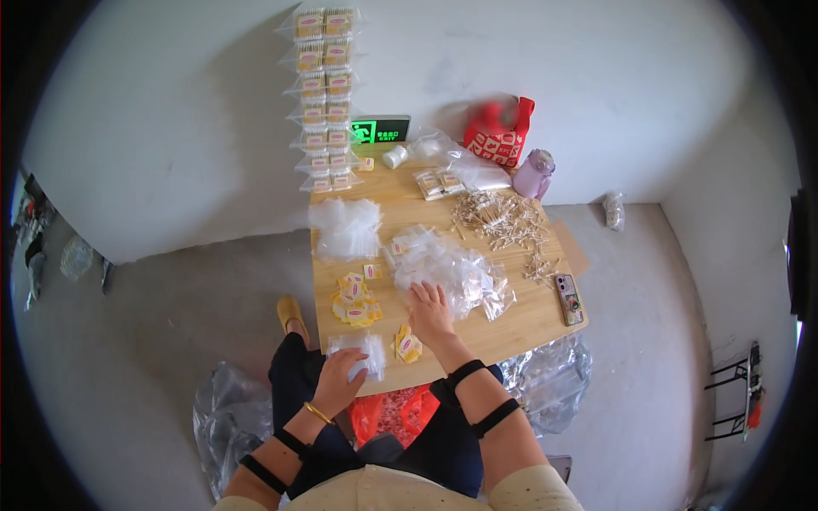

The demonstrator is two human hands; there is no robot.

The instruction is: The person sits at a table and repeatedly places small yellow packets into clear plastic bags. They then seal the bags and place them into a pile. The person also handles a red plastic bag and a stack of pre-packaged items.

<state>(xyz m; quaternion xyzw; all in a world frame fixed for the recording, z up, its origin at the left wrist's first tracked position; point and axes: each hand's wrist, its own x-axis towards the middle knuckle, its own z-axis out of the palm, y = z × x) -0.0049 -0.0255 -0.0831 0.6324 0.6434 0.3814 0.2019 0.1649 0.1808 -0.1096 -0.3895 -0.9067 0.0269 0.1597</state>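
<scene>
My left hand [338, 381] rests at the table's near edge, its fingers apart over a small stack of clear plastic bags [371, 345]. Farther in, my right hand [433, 315] reaches with fingers spread to the near side of a loose heap of clear bags [464, 271], some with cards inside. Between the hands lies a small pile of yellow-and-white cards [407, 345]. A larger pile of the same cards [355, 308] is beyond my left hand. Cotton swabs [498, 213] lie heaped at the back right.
The wooden table [503, 336] also bears a flat pile of clear bags [345, 228], filled swab packs [439, 183], a phone [568, 298], a lilac jug [534, 175] and a red bag [500, 132]. A tall stack of bagged swab packs [324, 111] rises at the back left.
</scene>
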